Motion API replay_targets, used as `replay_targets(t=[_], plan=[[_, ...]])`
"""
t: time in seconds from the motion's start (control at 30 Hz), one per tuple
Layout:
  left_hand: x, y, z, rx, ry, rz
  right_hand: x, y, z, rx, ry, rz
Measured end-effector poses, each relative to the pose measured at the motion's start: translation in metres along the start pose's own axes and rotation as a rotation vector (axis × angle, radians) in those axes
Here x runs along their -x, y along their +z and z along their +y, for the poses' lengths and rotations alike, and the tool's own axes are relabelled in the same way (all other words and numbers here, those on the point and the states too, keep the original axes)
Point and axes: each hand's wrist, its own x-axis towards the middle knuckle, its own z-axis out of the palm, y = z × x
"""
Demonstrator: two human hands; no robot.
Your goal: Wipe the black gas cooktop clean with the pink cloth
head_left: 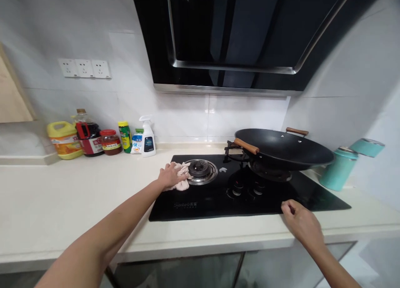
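My left hand (169,176) presses a pale pink cloth (182,184) onto the left side of the black glass gas stove (200,202), against the metal ring of the left burner (200,171). The cloth lies bunched under and beyond my fingers. Over the stove's front right edge, my right hand (301,221) is curled into a loose fist, and nothing shows in it. A small white blob (223,170) sits on the glass just right of the burner. Two control knobs (238,188) stand near the middle of the stove.
A large black wok (281,148) with wooden handles covers the right burner. Beside it stands a turquoise canister (338,169), lid tilted open. A white spray bottle (148,140), sauce jar (110,143) and oil jug (65,141) line the back left. The range hood (228,77) overhangs the stove.
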Motion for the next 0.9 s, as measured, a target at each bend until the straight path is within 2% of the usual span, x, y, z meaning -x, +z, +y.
replay_targets(t=[0.23,0.57,0.73,0.9], plan=[[0.017,-0.011,0.020,-0.010,0.135,-0.028,0.002,-0.005,-0.006,-0.029,0.007,0.004],[0.035,-0.017,0.058,-0.003,0.191,-0.036,0.001,-0.007,-0.006,-0.057,-0.005,-0.018],[0.033,-0.019,0.088,0.001,0.229,-0.059,0.002,-0.009,-0.008,-0.063,0.023,-0.037],[0.019,-0.021,0.130,0.032,0.225,-0.130,0.002,-0.009,-0.009,-0.059,0.005,-0.012]])
